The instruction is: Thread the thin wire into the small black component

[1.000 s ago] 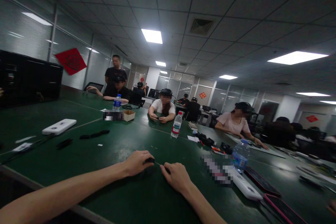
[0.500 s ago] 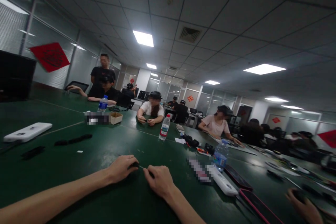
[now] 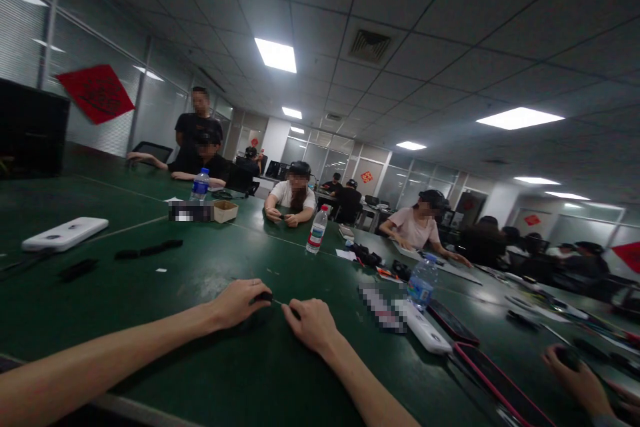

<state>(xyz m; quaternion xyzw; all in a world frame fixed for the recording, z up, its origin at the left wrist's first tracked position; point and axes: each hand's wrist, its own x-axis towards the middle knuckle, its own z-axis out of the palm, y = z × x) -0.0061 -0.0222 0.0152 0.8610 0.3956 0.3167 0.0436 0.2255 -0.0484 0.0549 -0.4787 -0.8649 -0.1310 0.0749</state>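
Note:
My left hand (image 3: 239, 303) is closed around a small black part (image 3: 263, 296), low over the green table (image 3: 210, 373). To its right, my right hand (image 3: 314, 324) is closed on a thin tool (image 3: 278, 303). The tool's slim, light shaft points at the black part, and a dark bit shows at my fingertips. Whether the tip touches the part, I cannot tell. Farther left lie several black pieces, among them a black strip (image 3: 149, 249) and a darker piece (image 3: 79, 269). A small white scrap (image 3: 161, 270) is near them.
A white power bank (image 3: 66, 234) lies at left, another white device (image 3: 425, 328) at right beside phones (image 3: 500, 380). Bottles stand ahead (image 3: 317, 230) and right (image 3: 423, 283). A cardboard box (image 3: 225, 211) sits farther back. Another person's hand (image 3: 575, 377) holds something dark at right.
The camera view has shifted a little, bringing the table's near edge in at lower left. My hands keep nearly the same pose, the thin tool still between them.

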